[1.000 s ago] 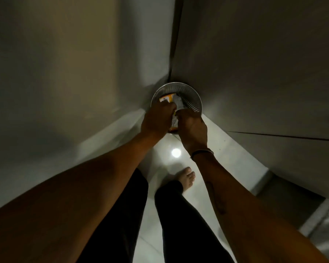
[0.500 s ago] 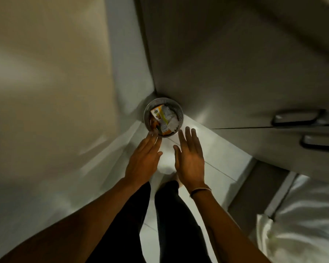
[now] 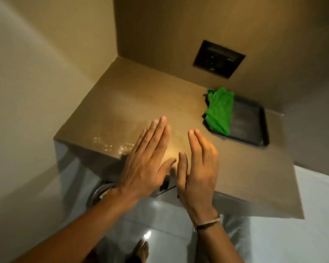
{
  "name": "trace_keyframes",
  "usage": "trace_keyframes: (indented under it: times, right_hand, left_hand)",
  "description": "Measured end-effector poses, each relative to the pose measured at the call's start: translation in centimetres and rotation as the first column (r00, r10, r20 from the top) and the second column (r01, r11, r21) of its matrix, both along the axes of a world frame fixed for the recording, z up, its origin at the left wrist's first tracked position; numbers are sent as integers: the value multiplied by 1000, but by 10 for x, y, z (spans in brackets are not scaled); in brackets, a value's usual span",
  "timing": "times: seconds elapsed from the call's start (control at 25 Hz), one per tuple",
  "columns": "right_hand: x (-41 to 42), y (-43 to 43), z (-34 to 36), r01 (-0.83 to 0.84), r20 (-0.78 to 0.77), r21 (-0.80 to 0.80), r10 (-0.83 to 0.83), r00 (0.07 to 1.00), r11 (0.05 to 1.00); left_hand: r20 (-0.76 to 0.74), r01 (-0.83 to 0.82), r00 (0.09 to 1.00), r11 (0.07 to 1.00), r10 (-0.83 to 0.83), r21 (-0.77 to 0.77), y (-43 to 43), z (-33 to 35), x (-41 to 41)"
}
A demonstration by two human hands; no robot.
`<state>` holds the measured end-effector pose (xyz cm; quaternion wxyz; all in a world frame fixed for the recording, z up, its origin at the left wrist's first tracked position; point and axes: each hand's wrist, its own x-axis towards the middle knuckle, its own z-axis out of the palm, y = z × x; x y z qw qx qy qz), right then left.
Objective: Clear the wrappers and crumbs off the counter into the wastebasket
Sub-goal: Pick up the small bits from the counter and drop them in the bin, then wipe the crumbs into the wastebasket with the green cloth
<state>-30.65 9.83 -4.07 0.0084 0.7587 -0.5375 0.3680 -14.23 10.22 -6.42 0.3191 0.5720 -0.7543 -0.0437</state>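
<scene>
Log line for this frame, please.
left hand open, empty | right hand open, empty | both over counter | wastebasket below

Beige walls (image 3: 36, 73), dark switch panel (image 3: 218, 58) on wood-tone back wall, glossy pale floor (image 3: 160, 221) reflecting ceiling light.

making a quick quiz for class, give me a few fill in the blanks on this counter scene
1. The cloth is ____ in colour.
2. The cloth lies partly on a dark ____.
3. Both hands, left hand and right hand, are open and hold ____.
4. The wastebasket stands on the floor ____ the counter.

Missing words: green; tray; nothing; below
</scene>
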Motion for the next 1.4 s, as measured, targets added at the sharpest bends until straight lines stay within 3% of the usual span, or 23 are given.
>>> trace_keyframes:
  times: [0.12,0.24,0.32,0.48,0.72,1.08,1.24,1.4]
  right_hand:
    - [-29,-94,19,187,-175,159,-159,972,969]
    - [-52,-185,13,268,-256,363,-181,950,892]
    - [-66,-225,0,306,-289,446,-188,939,841]
    - [-76,-239,-23,286,-249,569,-170,953,771]
    - [-78,-241,-19,261,-172,576,-198,965,775]
    - [-73,-241,-22,292,-180,454,-235,955,842]
    - [-70,-235,-11,238,-57,369,-234,971,898]
    - [-50,-200,5,191,62,173,-205,977,966]
  left_hand:
    - [150,-68,988,972,35,226,-99,23,-35]
    - [248,-113,969,899,6,422,-153,1,-61]
    - [334,-162,942,903,22,397,-161,-22,-68]
    - [352,-193,934,918,64,345,-161,-32,-65]
    - [363,-203,928,924,78,322,-158,-30,-67]
    - [343,-204,934,935,97,290,-160,-36,-66]
    - [312,-185,946,942,93,279,-158,-40,-62]
    - [231,-143,969,959,86,244,-150,-24,-53]
